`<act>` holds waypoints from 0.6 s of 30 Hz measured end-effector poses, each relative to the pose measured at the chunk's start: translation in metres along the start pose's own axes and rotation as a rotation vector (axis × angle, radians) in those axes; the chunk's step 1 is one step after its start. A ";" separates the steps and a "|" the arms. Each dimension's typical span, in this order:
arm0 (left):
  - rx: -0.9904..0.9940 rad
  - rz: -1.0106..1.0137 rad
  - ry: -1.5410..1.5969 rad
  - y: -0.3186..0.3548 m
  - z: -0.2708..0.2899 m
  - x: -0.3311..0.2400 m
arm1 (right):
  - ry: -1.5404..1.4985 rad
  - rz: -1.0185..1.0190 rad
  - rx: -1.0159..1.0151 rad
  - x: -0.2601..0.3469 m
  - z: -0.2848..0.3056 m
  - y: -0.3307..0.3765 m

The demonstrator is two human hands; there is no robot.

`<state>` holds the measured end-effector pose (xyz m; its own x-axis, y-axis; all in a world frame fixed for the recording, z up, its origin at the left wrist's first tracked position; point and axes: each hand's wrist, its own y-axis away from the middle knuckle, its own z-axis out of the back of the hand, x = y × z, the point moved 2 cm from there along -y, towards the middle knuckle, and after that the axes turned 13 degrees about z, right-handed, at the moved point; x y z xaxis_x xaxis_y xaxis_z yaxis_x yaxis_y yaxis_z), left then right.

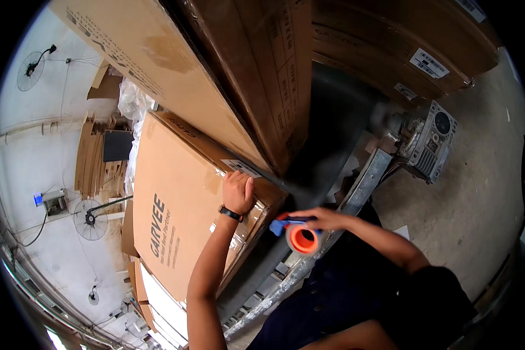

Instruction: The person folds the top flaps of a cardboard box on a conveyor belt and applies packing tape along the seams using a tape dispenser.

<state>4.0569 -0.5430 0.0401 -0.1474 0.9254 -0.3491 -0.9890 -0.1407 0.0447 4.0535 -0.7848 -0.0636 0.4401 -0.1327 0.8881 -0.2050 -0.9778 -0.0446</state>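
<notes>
Fingers of left hand (237,192) pressing flat on carton (181,221) top edge; right hand (324,219) fingers gripping tape dispenser (297,233) just beside carton corner. Am judging: keeping flap pinned, tape running straight along seam.

— What sort of place is shown?

— A warehouse or packing floor is indicated: large cardboard cartons (181,204) are stacked high, flattened cardboard (96,157) is leaned against a white wall, wall fans (90,219) are mounted, and a bare concrete floor (466,221) is seen.
</notes>
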 end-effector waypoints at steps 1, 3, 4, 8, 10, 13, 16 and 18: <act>-0.020 0.000 -0.011 -0.003 -0.003 -0.002 | 0.054 0.066 0.057 -0.007 0.019 -0.020; -0.013 0.015 -0.003 -0.002 -0.002 0.003 | 0.231 -0.152 0.183 0.030 0.032 -0.042; -0.005 0.021 0.000 0.000 0.000 0.003 | 0.406 -0.143 0.198 0.045 0.021 -0.049; -0.010 0.020 0.013 0.001 -0.003 0.000 | 0.373 -0.230 0.228 0.019 -0.004 -0.053; -0.035 -0.003 0.043 -0.005 -0.007 0.000 | 0.126 -0.143 0.143 -0.009 0.002 -0.036; 0.014 0.023 0.040 0.002 0.004 0.005 | -0.159 -0.069 0.089 0.001 0.038 0.006; 0.003 0.042 0.000 0.003 0.004 0.004 | -0.365 -0.150 -0.389 -0.001 0.084 0.054; 0.015 0.046 0.033 0.002 0.004 0.001 | -0.527 -0.114 -0.487 -0.026 0.086 0.052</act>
<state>4.0543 -0.5411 0.0433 -0.1924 0.9062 -0.3766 -0.9813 -0.1773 0.0749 4.1067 -0.8464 -0.1290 0.8196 -0.2151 0.5310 -0.4448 -0.8231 0.3531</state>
